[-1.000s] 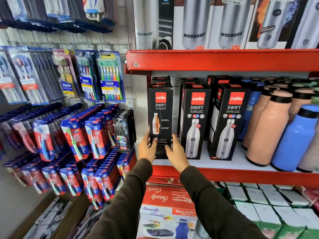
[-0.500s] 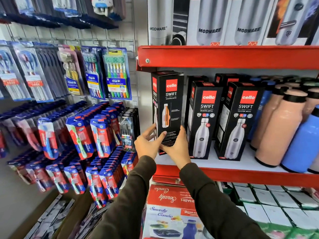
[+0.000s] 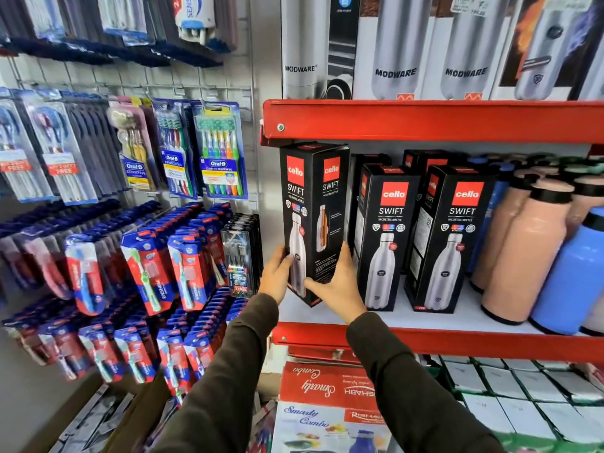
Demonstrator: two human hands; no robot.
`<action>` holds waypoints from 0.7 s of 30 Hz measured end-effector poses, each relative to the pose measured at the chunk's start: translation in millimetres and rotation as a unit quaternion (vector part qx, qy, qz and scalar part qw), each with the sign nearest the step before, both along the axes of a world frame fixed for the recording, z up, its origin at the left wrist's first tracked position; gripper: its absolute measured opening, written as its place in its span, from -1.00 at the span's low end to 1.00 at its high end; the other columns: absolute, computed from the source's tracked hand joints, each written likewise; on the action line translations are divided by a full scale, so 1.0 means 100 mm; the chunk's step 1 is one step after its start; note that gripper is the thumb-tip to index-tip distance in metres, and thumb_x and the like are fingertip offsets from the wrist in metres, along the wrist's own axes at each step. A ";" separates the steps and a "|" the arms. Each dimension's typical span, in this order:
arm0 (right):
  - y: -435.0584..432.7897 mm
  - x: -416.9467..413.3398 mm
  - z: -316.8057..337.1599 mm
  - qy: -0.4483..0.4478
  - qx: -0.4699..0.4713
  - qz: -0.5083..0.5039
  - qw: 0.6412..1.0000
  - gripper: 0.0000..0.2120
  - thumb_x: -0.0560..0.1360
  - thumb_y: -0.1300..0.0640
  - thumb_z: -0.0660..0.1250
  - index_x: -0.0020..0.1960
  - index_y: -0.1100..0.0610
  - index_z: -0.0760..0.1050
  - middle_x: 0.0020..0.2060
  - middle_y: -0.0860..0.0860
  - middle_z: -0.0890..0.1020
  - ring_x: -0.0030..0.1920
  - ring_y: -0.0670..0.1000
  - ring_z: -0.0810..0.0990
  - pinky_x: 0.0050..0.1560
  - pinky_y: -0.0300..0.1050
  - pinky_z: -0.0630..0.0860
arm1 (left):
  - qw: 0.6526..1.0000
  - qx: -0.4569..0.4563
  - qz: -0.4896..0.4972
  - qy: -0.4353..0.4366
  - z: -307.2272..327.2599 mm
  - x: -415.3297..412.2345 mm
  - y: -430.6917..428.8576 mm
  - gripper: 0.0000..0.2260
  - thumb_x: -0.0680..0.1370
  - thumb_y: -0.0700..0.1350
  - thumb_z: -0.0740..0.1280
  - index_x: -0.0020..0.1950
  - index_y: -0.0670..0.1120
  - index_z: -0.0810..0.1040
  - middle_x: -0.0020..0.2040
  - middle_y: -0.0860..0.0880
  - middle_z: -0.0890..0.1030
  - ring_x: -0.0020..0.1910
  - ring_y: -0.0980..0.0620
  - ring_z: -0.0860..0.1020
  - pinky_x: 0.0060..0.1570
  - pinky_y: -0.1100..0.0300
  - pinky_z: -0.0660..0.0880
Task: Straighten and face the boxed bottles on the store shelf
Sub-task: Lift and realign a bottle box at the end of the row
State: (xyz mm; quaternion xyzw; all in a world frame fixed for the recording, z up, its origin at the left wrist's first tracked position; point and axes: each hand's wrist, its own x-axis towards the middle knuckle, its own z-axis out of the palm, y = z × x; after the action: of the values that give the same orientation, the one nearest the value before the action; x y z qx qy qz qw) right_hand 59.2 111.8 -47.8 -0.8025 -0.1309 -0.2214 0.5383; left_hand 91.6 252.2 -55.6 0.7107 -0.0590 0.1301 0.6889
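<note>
Half a second on, the tall black cardboard Cello Swift bottle box (image 3: 313,220) has turned further, so two printed faces now show and its corner edge points outward; it sits tilted at the left end of the red metal shelf (image 3: 425,341), its base seemingly off the shelf board. The left hand (image 3: 277,276) presses its left face and the right hand (image 3: 336,282) cups the lower right side, both gripping the box between them.

Held only near its base, the box could, I judge, tip at the top and strike the red upper shelf lip (image 3: 425,120) close above, or swing right and knock the nearer standing Swift box (image 3: 385,237), which would shove the second one (image 3: 454,237) out of line.

Counted: three front-row boxes, more behind, number unclear; at least two peach bottles (image 3: 523,256) and one blue bottle (image 3: 575,276) at the right end.
</note>
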 end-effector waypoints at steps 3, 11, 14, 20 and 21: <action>-0.09 0.05 -0.02 0.035 -0.037 0.041 0.998 0.04 0.43 0.13 0.46 0.58 -0.03 -0.26 0.58 -0.07 0.04 0.55 -0.13 0.04 0.55 -0.12 0.06 | 1.000 0.001 -0.009 0.004 -0.01 0.00 -0.01 -0.71 0.64 -0.17 0.16 0.36 0.00 0.38 0.24 0.10 0.46 0.26 0.05 0.41 0.38 0.00 0.31; -0.13 0.12 -0.11 0.045 -0.127 0.036 0.990 -0.14 0.53 0.33 0.24 0.60 0.02 -0.23 0.60 0.00 0.02 0.57 0.02 0.13 0.53 -0.11 0.15 | 0.996 0.070 0.024 -0.052 -0.16 -0.08 -0.04 -0.72 0.61 -0.13 0.24 0.32 -0.09 0.36 0.22 0.01 0.54 0.20 0.00 0.54 -0.03 0.49 0.48; -0.12 0.13 -0.12 0.031 -0.105 0.013 0.994 -0.15 0.49 0.41 0.22 0.60 -0.03 -0.11 0.55 0.00 0.22 0.51 0.01 0.29 0.50 -0.07 0.27 | 0.994 0.082 0.036 -0.063 -0.18 -0.08 -0.08 -0.69 0.60 -0.09 0.27 0.32 -0.07 0.34 0.29 -0.04 0.51 0.21 -0.02 0.55 0.14 0.26 0.50; -0.14 0.17 -0.18 0.045 -0.079 -0.015 0.996 -0.18 0.49 0.44 0.21 0.59 -0.06 -0.03 0.44 0.09 0.41 0.44 0.07 0.41 0.38 -0.16 0.36 | 0.994 0.075 0.048 -0.060 -0.25 -0.08 -0.16 -0.70 0.58 -0.08 0.30 0.28 -0.04 0.35 0.28 -0.02 0.51 0.22 0.04 0.53 0.07 0.41 0.47; -0.15 0.18 -0.19 0.050 -0.081 -0.020 0.995 -0.18 0.50 0.45 0.20 0.59 -0.05 -0.03 0.42 0.10 0.42 0.42 0.07 0.42 0.33 -0.22 0.36 | 0.994 0.077 0.050 -0.060 -0.26 -0.07 -0.17 -0.70 0.57 -0.08 0.31 0.28 -0.04 0.35 0.27 0.00 0.51 0.21 0.06 0.52 0.02 0.46 0.44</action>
State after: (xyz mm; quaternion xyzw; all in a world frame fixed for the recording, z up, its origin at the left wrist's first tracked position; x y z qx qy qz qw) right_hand 77.2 97.3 -67.2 -0.8557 -0.1055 -0.1805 0.4733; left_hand 84.1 234.8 -81.2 0.7546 -0.0746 0.2019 0.6199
